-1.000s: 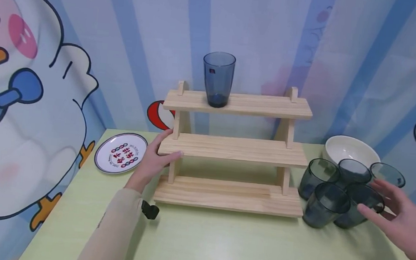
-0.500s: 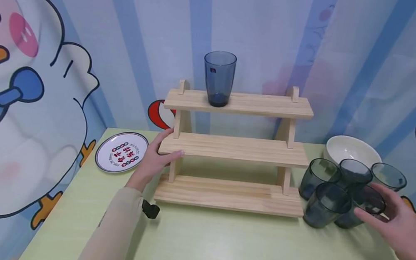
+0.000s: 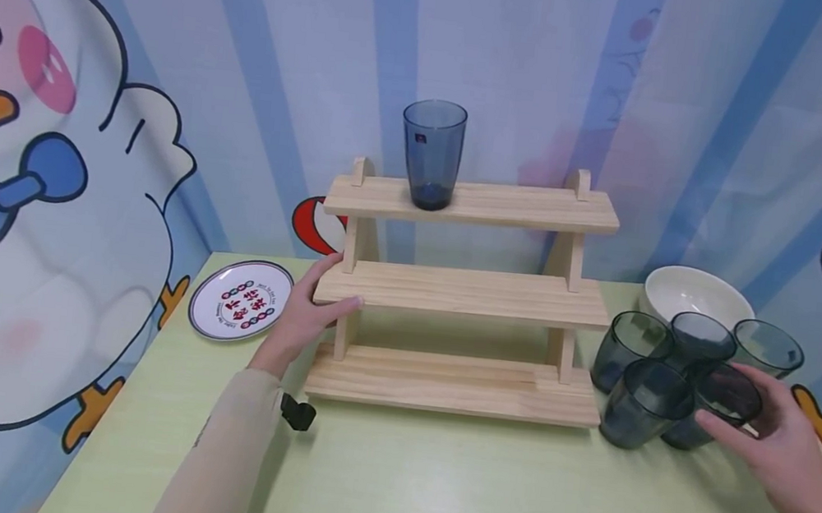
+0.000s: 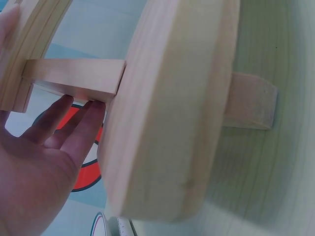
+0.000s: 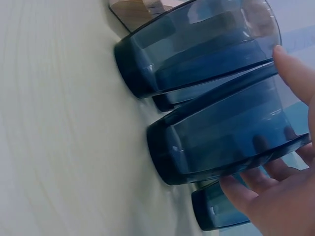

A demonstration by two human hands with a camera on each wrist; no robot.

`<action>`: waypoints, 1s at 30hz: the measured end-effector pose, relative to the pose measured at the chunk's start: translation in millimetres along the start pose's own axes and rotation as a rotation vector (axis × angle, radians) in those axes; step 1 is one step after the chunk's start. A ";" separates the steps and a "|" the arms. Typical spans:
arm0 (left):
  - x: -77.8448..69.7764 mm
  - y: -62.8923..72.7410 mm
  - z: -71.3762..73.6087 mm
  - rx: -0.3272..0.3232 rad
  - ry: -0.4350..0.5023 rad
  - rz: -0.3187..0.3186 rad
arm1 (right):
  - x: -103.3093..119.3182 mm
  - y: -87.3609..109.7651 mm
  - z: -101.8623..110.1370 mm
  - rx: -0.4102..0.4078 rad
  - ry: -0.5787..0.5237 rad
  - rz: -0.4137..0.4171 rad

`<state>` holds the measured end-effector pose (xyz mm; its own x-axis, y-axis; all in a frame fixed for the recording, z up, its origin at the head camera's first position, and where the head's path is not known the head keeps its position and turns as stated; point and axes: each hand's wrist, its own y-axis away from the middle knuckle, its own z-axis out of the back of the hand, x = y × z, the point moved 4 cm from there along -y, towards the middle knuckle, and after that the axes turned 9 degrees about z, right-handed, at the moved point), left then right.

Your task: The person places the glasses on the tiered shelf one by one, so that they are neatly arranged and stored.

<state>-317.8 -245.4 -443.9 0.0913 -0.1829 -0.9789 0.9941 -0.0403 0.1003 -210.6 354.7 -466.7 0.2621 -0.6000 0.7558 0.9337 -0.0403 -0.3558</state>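
My left hand point(image 3: 301, 312) grips the left end of the middle board of a three-step wooden display shelf point(image 3: 460, 290). Its thumb lies on the board, and in the left wrist view its fingers touch a wooden side support point(image 4: 74, 76). At the right, my right hand point(image 3: 770, 464) holds the front-right blue glass tumbler point(image 5: 221, 132); the thumb is near the rim and the fingers pass round the far side. That tumbler stands upright among several like it, close to the front-left tumbler point(image 3: 645, 407). One blue tumbler point(image 3: 433, 155) stands on the top board, left of its middle.
A white bowl point(image 3: 697, 292) is behind the group of tumblers. Left of the shelf, a white plate point(image 3: 239, 302) with red lettering lies on the pale green table point(image 3: 433, 490). A striped, duck-printed backdrop point(image 3: 273, 70) hangs behind.
My right hand has moved left and closed round the front-right tumbler. My left hand keeps its grip on the shelf.
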 end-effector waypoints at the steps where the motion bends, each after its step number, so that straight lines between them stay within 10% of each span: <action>1: 0.1 -0.2 0.0 0.000 0.001 -0.001 | -0.2 0.5 -0.3 -0.004 -0.013 0.004; 30: 1.8 -1.2 1.2 -0.003 -0.010 0.008 | -0.5 9.9 -2.9 -0.088 0.091 -0.126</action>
<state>-318.9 -246.9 -445.6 0.0991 -0.1933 -0.9761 0.9935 -0.0360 0.1080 -202.2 352.3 -472.2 0.1173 -0.6553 0.7462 0.9318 -0.1874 -0.3110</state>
